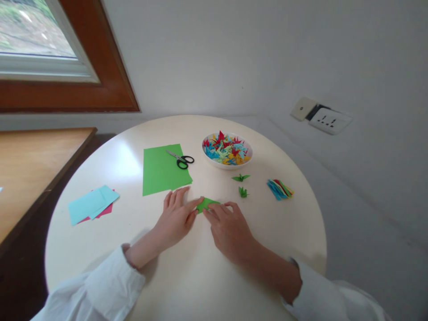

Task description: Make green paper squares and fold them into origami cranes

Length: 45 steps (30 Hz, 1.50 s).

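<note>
A small folded piece of green paper (207, 203) lies on the white table between my hands. My left hand (177, 218) grips its left corner with thumb and index finger, the other fingers stretched toward the larger green sheets. On the right side, my right hand (230, 229) has its fingertips closed on the paper's lower right edge, covering part of it. Just beyond are two folded green paper cranes, one crane (241, 178) with wings spread and a nearer crane (243, 192). Green paper sheets (160, 171) lie ahead of my left hand, with black-handled scissors (182, 161) across their right edge.
A white bowl (227, 166) full of colourful paper cranes stands toward the back. To the right is a pile of folded coloured paper strips (280, 189). Light blue and red paper pieces (92, 205) lie at the left. A wall and socket (330, 120) border the round table (187, 276).
</note>
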Each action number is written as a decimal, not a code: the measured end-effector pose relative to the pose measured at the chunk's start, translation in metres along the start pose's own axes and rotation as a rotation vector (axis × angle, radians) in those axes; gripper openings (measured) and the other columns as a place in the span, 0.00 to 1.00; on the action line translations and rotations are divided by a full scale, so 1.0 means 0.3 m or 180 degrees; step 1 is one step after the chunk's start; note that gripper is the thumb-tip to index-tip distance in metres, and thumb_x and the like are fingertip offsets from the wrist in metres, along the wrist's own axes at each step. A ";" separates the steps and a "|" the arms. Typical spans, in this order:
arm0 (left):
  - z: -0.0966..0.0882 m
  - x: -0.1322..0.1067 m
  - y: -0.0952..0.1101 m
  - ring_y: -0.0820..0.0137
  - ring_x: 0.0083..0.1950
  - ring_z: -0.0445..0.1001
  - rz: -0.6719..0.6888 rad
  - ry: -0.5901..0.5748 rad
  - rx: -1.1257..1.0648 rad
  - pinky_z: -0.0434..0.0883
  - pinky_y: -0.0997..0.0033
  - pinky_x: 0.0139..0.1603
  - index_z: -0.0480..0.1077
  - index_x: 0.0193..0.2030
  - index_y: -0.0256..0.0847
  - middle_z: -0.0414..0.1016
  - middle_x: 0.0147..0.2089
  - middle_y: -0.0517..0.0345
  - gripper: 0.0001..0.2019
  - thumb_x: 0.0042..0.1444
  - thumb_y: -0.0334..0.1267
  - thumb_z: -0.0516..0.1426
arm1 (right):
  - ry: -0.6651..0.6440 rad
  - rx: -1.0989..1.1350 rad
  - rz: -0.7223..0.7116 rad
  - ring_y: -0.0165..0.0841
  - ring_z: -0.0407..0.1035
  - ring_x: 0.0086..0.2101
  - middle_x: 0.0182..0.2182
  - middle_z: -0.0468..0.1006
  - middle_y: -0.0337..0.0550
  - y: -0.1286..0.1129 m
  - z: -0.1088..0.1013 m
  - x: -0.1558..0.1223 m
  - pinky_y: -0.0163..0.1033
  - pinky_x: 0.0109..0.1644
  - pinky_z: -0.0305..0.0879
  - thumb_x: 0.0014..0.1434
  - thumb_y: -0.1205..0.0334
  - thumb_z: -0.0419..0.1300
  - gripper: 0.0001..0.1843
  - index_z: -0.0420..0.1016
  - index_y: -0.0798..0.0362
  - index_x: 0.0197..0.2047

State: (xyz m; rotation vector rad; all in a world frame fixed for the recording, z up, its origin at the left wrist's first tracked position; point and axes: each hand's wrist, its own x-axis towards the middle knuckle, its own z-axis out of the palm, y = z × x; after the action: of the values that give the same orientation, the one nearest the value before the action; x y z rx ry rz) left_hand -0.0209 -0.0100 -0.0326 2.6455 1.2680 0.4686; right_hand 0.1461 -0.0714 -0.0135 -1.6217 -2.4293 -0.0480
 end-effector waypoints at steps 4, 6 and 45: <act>0.002 0.001 -0.006 0.53 0.64 0.54 0.0017 -0.0054 0.0046 0.54 0.41 0.60 0.67 0.57 0.47 0.56 0.61 0.42 0.19 0.59 0.34 0.49 | -0.0018 -0.0060 0.0151 0.36 0.67 0.43 0.42 0.76 0.49 0.005 -0.005 0.002 0.46 0.50 0.52 0.58 0.74 0.50 0.15 0.71 0.57 0.46; 0.006 0.001 -0.008 0.52 0.64 0.54 0.0040 -0.0014 0.0044 0.55 0.41 0.60 0.67 0.57 0.47 0.56 0.61 0.42 0.19 0.59 0.35 0.49 | 0.0005 -0.0104 0.0186 0.36 0.67 0.44 0.42 0.76 0.49 0.009 -0.003 0.001 0.46 0.50 0.52 0.58 0.75 0.50 0.15 0.71 0.57 0.46; 0.003 -0.092 0.068 0.61 0.61 0.64 0.1046 0.0493 0.0424 0.60 0.50 0.63 0.63 0.56 0.31 0.68 0.58 0.41 0.19 0.58 0.26 0.46 | 0.0046 -0.0362 0.0077 0.39 0.66 0.42 0.38 0.76 0.48 0.007 0.003 0.006 0.47 0.52 0.48 0.59 0.72 0.50 0.13 0.73 0.57 0.42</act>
State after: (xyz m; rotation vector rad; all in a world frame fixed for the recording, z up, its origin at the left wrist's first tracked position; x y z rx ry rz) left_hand -0.0219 -0.0443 -0.0334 2.9973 0.9291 0.6685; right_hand 0.1472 -0.0690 -0.0142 -1.6911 -2.4362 -0.1970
